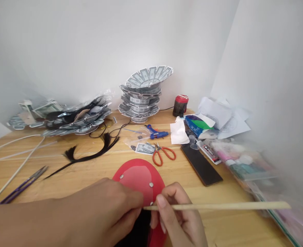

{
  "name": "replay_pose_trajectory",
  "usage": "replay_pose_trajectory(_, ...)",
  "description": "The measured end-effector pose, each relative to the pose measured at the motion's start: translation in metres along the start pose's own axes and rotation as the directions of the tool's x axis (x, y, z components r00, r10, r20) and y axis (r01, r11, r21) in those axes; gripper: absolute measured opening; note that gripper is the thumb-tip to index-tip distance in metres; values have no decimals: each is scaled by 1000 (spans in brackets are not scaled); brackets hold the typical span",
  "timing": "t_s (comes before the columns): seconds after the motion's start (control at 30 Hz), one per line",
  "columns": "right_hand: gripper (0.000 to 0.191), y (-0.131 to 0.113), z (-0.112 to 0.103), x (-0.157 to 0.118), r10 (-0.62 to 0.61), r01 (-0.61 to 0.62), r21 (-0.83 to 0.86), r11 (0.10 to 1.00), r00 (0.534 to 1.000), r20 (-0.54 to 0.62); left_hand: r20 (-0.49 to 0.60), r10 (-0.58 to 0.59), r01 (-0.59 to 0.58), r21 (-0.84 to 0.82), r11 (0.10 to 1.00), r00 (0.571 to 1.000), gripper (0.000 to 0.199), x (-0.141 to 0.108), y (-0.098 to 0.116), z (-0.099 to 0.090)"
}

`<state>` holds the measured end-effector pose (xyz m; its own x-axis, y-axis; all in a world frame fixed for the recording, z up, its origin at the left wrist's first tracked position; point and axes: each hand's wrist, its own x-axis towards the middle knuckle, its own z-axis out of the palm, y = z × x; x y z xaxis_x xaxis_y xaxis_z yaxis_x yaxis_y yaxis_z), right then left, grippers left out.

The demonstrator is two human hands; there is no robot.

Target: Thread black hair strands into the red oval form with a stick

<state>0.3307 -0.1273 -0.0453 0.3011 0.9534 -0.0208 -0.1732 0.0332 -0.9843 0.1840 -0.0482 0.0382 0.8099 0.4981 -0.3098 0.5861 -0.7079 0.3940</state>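
In the head view, the red oval piece (137, 175) lay in front of the person, between the two hands, and both hands partly covered it. The left hand (112, 206) reached over its left side with the fingers bent and pressed together; what was between these fingers, I cannot tell. The right hand (179, 219), at the right side of the piece, pinched a wooden stick (228, 206) between thumb and fingers, and the stick's left end came just beside the left fingertips. Directly below this end was a black material (137, 230). Beyond the red piece lay red-handled scissors (164, 153), and a phone (201, 164) was farther right.
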Motion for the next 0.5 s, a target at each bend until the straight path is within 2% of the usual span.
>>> replay_pose_trajectory(0.13, 44, 0, -3, 1, 5, -6, 24, 1000, 999, 44, 26, -31, 31, 27, 999, 999, 27, 1, 2, -2)
replay_pose_trajectory(0.27, 44, 0, -4, 1, 27, -29, 33, 999, 998, 64, 26, -82, 78, 123, 989, 996, 27, 5, 3, -2)
replay_pose_trajectory(0.5, 44, -2, -5, 2, 59, -65, 70, 995, 995, 85, 84, -113, 89, 255, 963, 990, 28, 5, 11, -5)
